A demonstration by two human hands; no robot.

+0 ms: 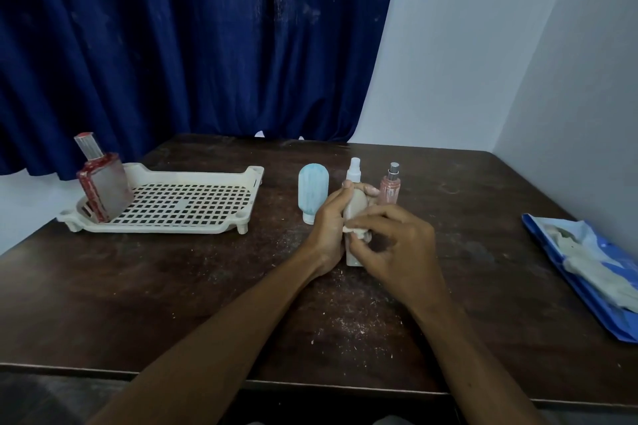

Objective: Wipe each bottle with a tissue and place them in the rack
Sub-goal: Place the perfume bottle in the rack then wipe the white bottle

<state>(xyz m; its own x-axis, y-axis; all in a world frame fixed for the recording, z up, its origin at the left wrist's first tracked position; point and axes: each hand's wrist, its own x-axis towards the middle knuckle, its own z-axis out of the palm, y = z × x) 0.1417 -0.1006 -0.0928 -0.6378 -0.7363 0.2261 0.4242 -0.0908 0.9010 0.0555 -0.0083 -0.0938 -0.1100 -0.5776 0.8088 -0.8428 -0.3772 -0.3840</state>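
Wipe in progress on what looks like the second bottle. Grips cream bottle [357, 209] in left hand [328, 228], fingers curled round its upper body, bottle upright. Pinches white tissue [348, 229] in right hand [400, 248], pressed to the bottle's middle, just right of the left palm. Cannot tell whether the bottle's lower end touches the worktop [172, 286]. Counts one as done: red-trimmed bottle [103, 179] standing in the rack [193, 173], well off to the left of the left hand. Leaves three waiting just beyond both hands, upright in a row: blue bottle [313, 195], white spray bottle [355, 171], pink spray bottle [390, 187]. Judges task under halfway: finish this wipe, rack it, then three more. Notes blue packet [587, 252] well to the right of the right hand.
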